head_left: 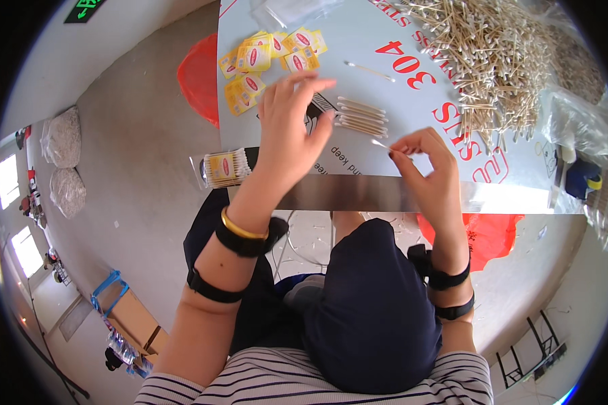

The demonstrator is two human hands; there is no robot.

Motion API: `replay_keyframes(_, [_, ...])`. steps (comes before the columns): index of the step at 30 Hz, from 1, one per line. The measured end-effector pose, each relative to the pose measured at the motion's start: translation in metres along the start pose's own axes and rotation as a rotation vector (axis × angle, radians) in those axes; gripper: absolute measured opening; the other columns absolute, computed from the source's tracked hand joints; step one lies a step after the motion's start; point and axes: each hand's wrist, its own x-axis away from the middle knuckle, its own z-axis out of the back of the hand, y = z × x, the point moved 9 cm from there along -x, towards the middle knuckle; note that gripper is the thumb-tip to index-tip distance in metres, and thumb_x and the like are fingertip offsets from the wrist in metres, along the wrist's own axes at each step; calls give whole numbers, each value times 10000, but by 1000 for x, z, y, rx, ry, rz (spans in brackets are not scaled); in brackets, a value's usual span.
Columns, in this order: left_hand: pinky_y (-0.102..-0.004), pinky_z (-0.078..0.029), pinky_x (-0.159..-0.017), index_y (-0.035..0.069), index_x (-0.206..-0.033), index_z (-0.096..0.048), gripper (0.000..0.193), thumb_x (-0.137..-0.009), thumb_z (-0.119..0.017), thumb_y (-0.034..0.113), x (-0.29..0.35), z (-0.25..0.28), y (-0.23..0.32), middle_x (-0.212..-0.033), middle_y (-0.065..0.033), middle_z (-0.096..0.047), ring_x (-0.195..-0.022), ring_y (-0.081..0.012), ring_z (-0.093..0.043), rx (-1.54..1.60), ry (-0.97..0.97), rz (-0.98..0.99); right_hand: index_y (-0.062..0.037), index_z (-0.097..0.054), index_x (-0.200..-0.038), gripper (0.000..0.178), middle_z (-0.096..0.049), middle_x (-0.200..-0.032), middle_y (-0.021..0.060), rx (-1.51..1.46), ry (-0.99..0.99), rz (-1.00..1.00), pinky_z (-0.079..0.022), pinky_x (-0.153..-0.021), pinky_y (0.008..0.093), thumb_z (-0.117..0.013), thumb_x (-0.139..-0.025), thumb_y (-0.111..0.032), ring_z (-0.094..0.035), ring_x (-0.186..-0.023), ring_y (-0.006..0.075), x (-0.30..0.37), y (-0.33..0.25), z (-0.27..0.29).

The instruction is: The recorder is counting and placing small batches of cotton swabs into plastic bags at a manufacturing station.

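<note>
Between the thumb and fingers of my right hand (425, 158) is a cotton swab (379, 143), its white tip pointing left. My left hand (292, 121) hovers over the table with thumb and fingers apart, nothing visible in it. Just right of its thumb lies a neat row of several cotton swabs (362, 118), side by side. A lone swab (370, 71) rests farther away. Yellow printed cards (253, 57) are scattered beyond my left hand. Near my left wrist, a clear packet of swabs with a yellow card (224, 167) sits at the table's near left corner.
A large heap of loose swabs (493, 61) covers the far right of the table. Clear plastic bags (581, 121) lie beside it, and clear plastic (294, 10) at the far edge. The metal table edge (378, 194) runs before my knees. Red plastic (199, 81) shows at the left.
</note>
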Motion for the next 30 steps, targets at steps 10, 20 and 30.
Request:
replay_keyframes(10, [-497,-383,-1088,176,-1094,-753,220,-890,-774,97,-64,-28,3,-1264,-29,-646,-1223,-305,-548,-291,24,-309,5,-695,-983,103,-671,-1005,99,388,-50,-483,-495,-900,373,-743,-906,-41,-649,-999,264,138,83,127])
replay_keyframes(20, [-448,-393,-1003,183,-965,-767,145,-851,-855,180,-33,-13,-22,-1059,12,-628,-1116,-250,-578,-212,-78,-82,8,-731,-986,65,-682,-943,116,505,179,-243,-515,-805,335,-725,-923,-2,-642,-857,252,84,47,121])
replay_keyframes(30, [-426,-385,-994,183,-920,-778,131,-829,-872,173,-35,-21,-19,-986,45,-624,-1047,-213,-595,-228,-177,-144,-59,-755,-956,68,-674,-881,65,300,58,111,-510,-799,385,-770,-892,-76,-624,-860,262,-36,10,3])
